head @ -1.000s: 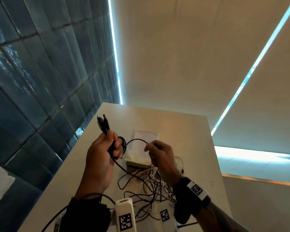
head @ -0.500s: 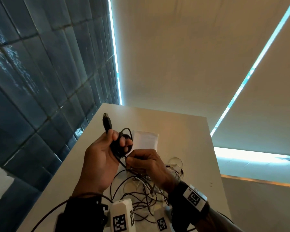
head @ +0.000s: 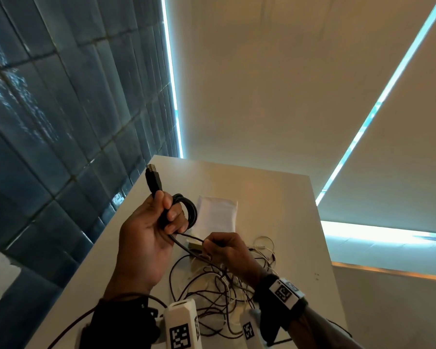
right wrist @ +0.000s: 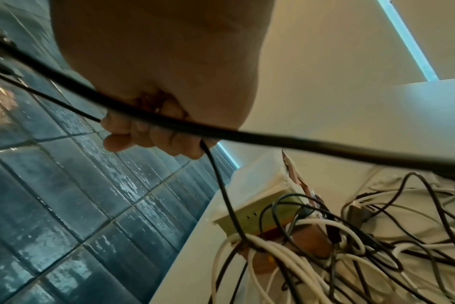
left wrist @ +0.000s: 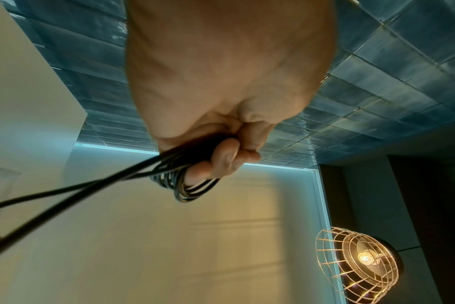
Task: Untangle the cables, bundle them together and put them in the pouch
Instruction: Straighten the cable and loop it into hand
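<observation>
My left hand (head: 166, 217) is raised above the table and grips a black cable (head: 190, 212) wound in several small loops round its fingers (left wrist: 221, 160). The cable's USB plug (head: 153, 180) sticks up above the fist. From the coil the black cable runs down to my right hand (head: 212, 244), which pinches it lower and to the right, just above the tangle. A heap of black and white cables (head: 222, 293) lies on the table (head: 275, 197) under my right hand. The white pouch (head: 217, 215) lies flat behind the hands, its near end on a small box (right wrist: 249, 216).
A dark blue tiled wall (head: 61, 122) runs along the table's left edge. The table's right edge drops off beside the tangle. Wrist cameras with printed markers (head: 181, 331) sit at the frame's bottom. A caged lamp (left wrist: 361, 259) hangs overhead.
My right hand swung in to the left hand and laid another loop of black cable on the coil, then dropped back down to the right along the cable. The coil has grown thicker.
</observation>
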{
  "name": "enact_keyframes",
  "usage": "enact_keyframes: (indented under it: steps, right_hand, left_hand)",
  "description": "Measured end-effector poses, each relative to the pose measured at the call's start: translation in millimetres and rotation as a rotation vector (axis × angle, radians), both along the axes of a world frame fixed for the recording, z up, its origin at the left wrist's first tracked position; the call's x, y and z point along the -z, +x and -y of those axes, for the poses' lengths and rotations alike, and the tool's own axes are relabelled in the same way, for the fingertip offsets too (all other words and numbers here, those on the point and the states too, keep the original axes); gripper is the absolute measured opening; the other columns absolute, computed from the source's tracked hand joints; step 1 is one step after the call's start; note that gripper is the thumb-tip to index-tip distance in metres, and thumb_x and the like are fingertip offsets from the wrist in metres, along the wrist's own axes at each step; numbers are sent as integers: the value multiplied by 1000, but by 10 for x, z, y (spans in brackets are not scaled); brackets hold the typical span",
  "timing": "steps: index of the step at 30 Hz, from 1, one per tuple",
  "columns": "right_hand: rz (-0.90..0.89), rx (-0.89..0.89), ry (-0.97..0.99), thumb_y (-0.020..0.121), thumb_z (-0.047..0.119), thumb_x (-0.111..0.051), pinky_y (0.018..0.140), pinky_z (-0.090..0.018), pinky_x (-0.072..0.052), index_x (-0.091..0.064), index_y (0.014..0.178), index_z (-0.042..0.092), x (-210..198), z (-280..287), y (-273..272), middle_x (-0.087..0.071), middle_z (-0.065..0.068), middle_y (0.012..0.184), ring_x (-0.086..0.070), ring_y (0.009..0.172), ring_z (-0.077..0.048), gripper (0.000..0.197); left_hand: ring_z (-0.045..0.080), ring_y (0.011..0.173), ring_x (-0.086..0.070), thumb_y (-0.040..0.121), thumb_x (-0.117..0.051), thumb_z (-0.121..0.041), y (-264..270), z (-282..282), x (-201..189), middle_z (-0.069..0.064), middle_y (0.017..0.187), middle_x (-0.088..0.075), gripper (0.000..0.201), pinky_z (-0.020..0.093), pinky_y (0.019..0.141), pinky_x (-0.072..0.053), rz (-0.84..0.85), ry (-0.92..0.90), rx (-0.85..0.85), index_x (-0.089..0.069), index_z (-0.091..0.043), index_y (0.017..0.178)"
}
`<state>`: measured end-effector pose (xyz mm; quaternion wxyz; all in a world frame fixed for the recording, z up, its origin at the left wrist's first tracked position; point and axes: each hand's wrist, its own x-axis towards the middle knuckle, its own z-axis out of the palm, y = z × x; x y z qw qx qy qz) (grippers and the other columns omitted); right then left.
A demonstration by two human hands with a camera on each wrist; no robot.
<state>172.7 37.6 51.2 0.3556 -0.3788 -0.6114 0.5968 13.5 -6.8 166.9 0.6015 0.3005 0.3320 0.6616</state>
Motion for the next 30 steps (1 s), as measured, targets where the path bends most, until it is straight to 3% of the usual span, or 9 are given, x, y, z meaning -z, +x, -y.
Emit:
enact_keyframes:
  steps: [5,10,14,17,20,23,26,30]
  right_hand:
    - [47,36,17,97,1,-51,59,-6,-40,-61,77,2,103,-10,-12,-59,16,55,-52,55,6,22]
    - [99,78,10,96,3,-52,64,-9,-40,-63,70,12,261,-25,-50,-60,16,58,-52,59,5,30]
    - [189,147,18,94,10,-56,67,-21,-42,-63,63,25,445,-47,18,-59,11,61,-52,63,-3,35]
    - [232,212,-7,92,10,-56,61,-19,-41,-64,61,20,412,-55,13,-57,10,59,-50,57,0,34]
    - [129,354,-72,92,11,-58,48,-10,-38,-69,73,2,224,-95,-5,-57,7,63,-50,51,3,24]
    - [-34,415,-87,94,12,-58,41,-13,-30,-68,79,-1,-25,-118,-26,-48,13,51,-37,46,-4,22]
    - [-221,361,-72,94,11,-57,40,-17,-24,-66,81,4,-352,-79,-88,-40,11,48,-28,43,-6,17]
    - [-328,205,107,95,6,-57,45,-16,-29,-65,84,2,-691,59,-231,-43,9,54,-33,47,-6,14]
  left_hand:
    - [12,51,-29,94,-38,-27,-7,17,-26,-1,59,-38,26,22,51,-38,-10,2,-11,-44,-13,73]
    - [11,52,-30,96,-36,-26,-52,40,-55,-2,59,-38,29,21,51,-38,-15,13,-42,-46,-14,72]
    - [11,51,-31,95,-37,-27,-111,60,-91,-2,59,-38,28,21,51,-38,-9,37,-44,-45,-15,72]
    - [11,51,-31,94,-38,-27,-103,65,-55,-2,59,-38,27,20,50,-39,-42,25,-59,-45,-13,72]
    - [11,50,-32,93,-40,-27,-97,53,-2,-1,60,-39,26,21,49,-39,-99,-12,-68,-47,-13,72]
    - [10,50,-31,91,-43,-27,-120,39,20,-1,60,-40,24,23,51,-35,-134,-48,-83,-48,-13,73]
    - [9,49,-32,97,-39,-23,-81,9,55,-2,60,-41,27,27,55,-30,-163,-105,-90,-47,-13,74]
    - [9,48,-33,102,-36,-20,3,-9,71,-2,58,-42,31,29,58,-28,-190,-170,-112,-46,-13,73]
